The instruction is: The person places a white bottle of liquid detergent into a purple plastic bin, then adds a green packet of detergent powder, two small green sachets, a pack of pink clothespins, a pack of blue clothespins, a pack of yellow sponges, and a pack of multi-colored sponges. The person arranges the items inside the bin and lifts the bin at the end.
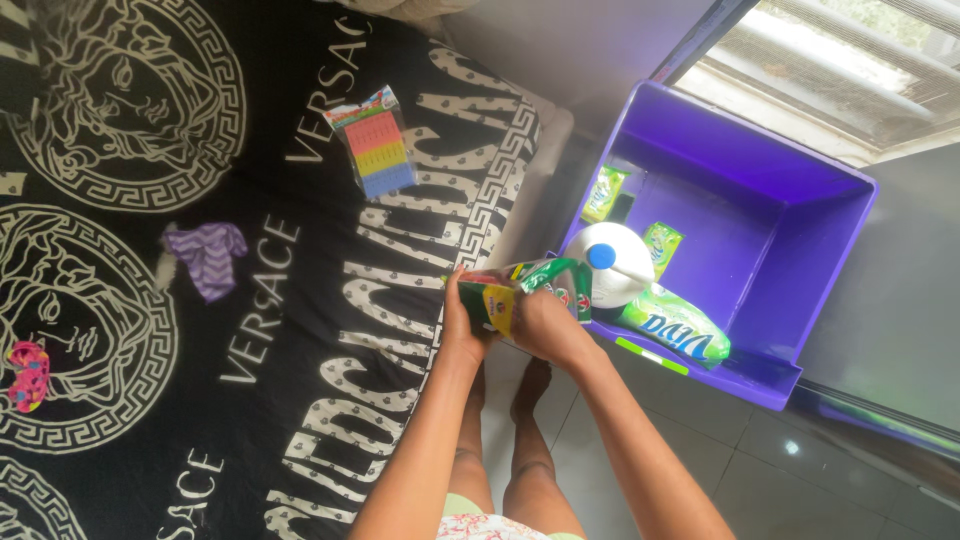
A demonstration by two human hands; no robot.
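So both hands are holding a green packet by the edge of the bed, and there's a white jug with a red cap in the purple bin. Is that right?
Nearly. In the head view the white jug in the purple bin has a blue cap, not a red one. The rest holds: the left hand and right hand hold the green packet by the bed.

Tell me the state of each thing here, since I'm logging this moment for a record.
Green packet: held in both hands, off the bed.
Left hand: closed on the packet.
Right hand: closed on the packet.
Purple bin: open, no lid.
White jug: in the bin, blue cap on.
Sponge pack: wrapped, lying on the bed.
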